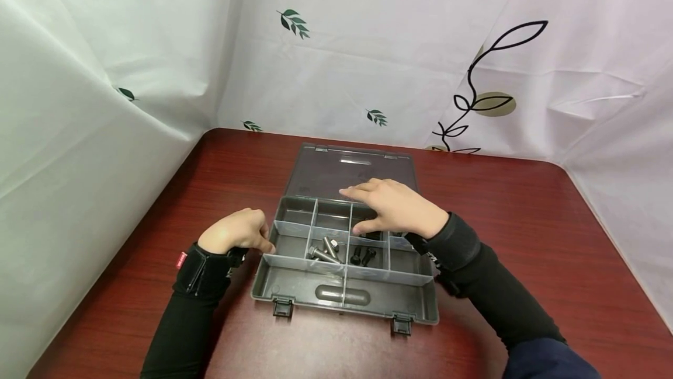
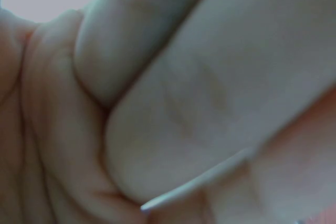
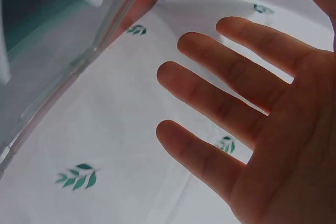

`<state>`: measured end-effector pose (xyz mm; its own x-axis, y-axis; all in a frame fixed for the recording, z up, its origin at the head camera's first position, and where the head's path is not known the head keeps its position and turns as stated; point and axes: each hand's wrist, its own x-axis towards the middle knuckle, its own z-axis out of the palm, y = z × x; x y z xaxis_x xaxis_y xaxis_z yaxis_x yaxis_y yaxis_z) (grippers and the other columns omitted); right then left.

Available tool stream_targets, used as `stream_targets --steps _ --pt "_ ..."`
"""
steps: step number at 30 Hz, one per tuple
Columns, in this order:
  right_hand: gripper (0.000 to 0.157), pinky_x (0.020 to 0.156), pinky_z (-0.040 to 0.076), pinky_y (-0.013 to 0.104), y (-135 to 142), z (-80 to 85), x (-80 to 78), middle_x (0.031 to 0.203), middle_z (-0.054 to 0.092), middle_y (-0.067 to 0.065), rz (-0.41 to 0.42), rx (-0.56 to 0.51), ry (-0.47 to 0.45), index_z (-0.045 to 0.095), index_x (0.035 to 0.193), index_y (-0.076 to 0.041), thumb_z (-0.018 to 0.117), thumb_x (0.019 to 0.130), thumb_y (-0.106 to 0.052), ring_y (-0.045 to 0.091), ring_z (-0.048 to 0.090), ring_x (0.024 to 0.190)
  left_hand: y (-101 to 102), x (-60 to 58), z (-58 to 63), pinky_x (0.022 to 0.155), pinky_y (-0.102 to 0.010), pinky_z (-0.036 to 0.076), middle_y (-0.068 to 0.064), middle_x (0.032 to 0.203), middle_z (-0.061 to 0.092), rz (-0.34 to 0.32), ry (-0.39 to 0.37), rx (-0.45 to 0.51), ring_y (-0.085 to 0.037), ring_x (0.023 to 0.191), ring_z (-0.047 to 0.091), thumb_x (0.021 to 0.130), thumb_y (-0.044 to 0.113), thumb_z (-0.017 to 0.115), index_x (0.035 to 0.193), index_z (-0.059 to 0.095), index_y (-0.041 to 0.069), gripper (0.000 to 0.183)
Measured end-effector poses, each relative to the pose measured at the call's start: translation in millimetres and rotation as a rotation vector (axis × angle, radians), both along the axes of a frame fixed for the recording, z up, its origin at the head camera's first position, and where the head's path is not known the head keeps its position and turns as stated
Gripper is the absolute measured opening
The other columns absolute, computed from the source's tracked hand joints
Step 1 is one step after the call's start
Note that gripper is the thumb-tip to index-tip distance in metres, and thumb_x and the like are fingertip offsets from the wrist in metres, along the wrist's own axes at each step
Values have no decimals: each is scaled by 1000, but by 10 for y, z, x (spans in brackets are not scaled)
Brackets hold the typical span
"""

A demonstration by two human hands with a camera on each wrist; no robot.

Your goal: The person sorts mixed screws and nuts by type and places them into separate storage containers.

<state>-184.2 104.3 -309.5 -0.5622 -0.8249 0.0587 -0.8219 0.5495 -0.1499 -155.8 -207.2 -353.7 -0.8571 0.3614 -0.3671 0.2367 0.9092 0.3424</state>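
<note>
A grey plastic compartment box (image 1: 386,308) lies on the table with its lid (image 1: 336,171) folded back. My left hand (image 1: 236,232) grips the box's left wall with curled fingers; in the left wrist view those fingers fill the picture and hide the contact. Over the right-hand compartments hovers my right hand (image 1: 396,208), fingers straight and spread, nothing held, as the right wrist view also shows. Several silver bolts (image 1: 325,253) lie in a middle compartment. Black bolts (image 1: 363,256) are in the compartment to their right. Dark pieces under my right hand are partly hidden.
Two dark latches (image 1: 402,326) stick out from the box's front edge. The reddish-brown wooden table (image 1: 526,239) extends on both sides. White cloth (image 1: 336,63) with leaf prints hangs behind and at the sides.
</note>
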Motion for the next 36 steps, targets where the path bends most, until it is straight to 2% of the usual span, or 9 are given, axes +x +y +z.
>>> stream_targets --steps 13,18,36 --pt "72 89 42 43 236 4 -17 130 54 12 -115 4 -32 43 139 -13 67 80 -47 29 51 116 1 6 -8 54 -28 31 8 54 35 9 -15 1 -12 55 36 73 31 73 55 50 18 32" --pt "73 90 41 45 329 4 -25 129 54 13 -121 -17 -33 43 139 -12 66 80 -47 31 50 116 -1 6 -6 55 -29 33 7 55 38 23 -31 -8 -12 56 39 73 32 74 57 53 17 31" --pt "75 92 39 48 665 -23 -45 133 50 17 -259 -1 -90 40 141 -11 67 80 -45 35 47 120 -10 -15 -20 55 -29 33 7 55 38 17 -32 -2 -12 56 38 74 32 73 56 52 18 31"
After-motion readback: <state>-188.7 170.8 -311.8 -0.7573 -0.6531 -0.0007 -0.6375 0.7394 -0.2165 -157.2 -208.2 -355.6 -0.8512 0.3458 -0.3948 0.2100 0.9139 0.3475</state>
